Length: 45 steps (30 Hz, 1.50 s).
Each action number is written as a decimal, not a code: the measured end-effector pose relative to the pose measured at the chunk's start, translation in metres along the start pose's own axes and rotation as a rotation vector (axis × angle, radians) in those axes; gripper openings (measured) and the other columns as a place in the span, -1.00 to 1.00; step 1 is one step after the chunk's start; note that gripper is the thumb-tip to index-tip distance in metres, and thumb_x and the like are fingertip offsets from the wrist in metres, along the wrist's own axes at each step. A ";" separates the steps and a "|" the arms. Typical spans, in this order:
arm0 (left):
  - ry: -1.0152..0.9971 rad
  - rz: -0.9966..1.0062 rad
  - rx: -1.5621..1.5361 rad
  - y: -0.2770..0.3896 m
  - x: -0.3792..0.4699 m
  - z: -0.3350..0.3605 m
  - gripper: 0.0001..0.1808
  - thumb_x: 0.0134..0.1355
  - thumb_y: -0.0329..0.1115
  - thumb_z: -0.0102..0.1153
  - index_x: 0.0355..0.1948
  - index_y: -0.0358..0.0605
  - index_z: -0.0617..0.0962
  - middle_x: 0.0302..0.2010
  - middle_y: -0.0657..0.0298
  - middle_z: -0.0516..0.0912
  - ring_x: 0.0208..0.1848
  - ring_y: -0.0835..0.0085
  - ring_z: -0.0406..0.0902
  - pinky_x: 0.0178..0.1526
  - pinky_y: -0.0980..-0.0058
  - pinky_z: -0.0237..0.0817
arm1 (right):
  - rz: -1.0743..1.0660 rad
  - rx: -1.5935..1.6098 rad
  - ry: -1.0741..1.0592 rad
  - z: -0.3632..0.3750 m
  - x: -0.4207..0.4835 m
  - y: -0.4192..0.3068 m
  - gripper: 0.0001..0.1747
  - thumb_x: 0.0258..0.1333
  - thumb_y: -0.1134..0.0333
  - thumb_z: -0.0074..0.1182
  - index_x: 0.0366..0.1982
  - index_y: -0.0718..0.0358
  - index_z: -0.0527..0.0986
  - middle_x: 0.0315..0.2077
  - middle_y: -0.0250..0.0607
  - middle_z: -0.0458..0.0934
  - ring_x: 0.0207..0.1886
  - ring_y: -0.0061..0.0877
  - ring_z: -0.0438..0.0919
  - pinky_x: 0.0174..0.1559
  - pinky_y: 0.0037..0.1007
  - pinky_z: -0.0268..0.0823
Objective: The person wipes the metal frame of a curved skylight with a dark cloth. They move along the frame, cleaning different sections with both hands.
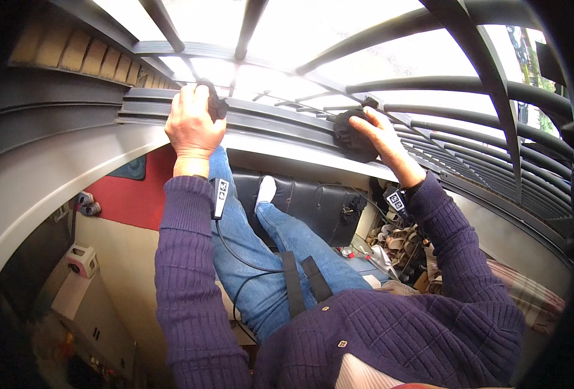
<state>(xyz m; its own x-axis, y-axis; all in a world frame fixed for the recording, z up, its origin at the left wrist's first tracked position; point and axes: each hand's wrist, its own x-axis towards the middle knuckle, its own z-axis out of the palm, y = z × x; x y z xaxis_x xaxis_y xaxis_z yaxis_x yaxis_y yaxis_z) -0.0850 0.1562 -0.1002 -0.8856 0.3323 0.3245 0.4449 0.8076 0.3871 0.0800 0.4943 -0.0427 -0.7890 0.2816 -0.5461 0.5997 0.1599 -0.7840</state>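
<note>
My left hand (194, 121) rests on the dark metal window track (277, 119), its fingers closed around a crumpled black cloth (215, 103). Farther right, my right hand (377, 131) grips a larger bunched black cloth (355, 138) against the same track, beside the window bars. The cloths hide the parts of the track under them. Each wrist wears a small black device; a cable runs from the left one (220, 198) over my jeans.
Dark metal bars (413, 85) stand outside the track. Below are a black tufted leather seat (301, 199) with my socked foot on it, a red mat (136, 194), and a pile of shoes (398, 243) at the right. A white cabinet (90, 311) is at lower left.
</note>
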 end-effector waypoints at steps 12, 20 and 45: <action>0.003 -0.005 -0.004 0.000 0.000 0.001 -0.54 -0.07 -0.29 0.38 -0.06 -0.03 0.61 -0.01 0.22 0.60 0.05 0.15 0.59 0.00 0.24 0.50 | -0.621 -0.933 -0.025 0.018 -0.022 -0.017 -0.66 -0.06 0.48 0.26 -0.15 0.20 0.53 -0.08 -0.09 0.49 -0.14 -0.11 0.59 -0.13 -0.22 0.48; 0.034 0.026 0.005 -0.002 0.000 0.004 -0.57 -0.06 -0.22 0.37 -0.11 -0.01 0.59 -0.05 0.23 0.59 0.01 0.20 0.59 -0.03 0.26 0.51 | -0.535 -0.959 0.068 0.030 -0.033 -0.010 -0.75 0.11 0.35 0.22 -0.13 0.15 0.60 -0.08 -0.13 0.51 -0.22 -0.17 0.63 -0.19 -0.23 0.52; -0.275 0.246 -0.040 0.094 -0.019 -0.026 -0.67 -0.06 -0.38 0.32 -0.20 -0.15 0.62 -0.04 0.13 0.57 -0.07 0.12 0.52 -0.03 0.19 0.39 | -0.566 -0.750 0.413 0.055 -0.045 0.026 -0.74 0.04 0.32 0.19 -0.16 0.12 0.62 -0.04 -0.19 0.53 -0.27 -0.19 0.59 -0.16 -0.21 0.44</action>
<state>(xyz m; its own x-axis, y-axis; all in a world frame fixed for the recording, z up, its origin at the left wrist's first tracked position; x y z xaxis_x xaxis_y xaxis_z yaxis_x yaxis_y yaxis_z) -0.0230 0.2132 -0.0470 -0.7520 0.6369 0.1697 0.6487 0.6694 0.3620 0.1235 0.4339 -0.0546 -0.9596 0.2621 0.1024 0.1946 0.8809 -0.4313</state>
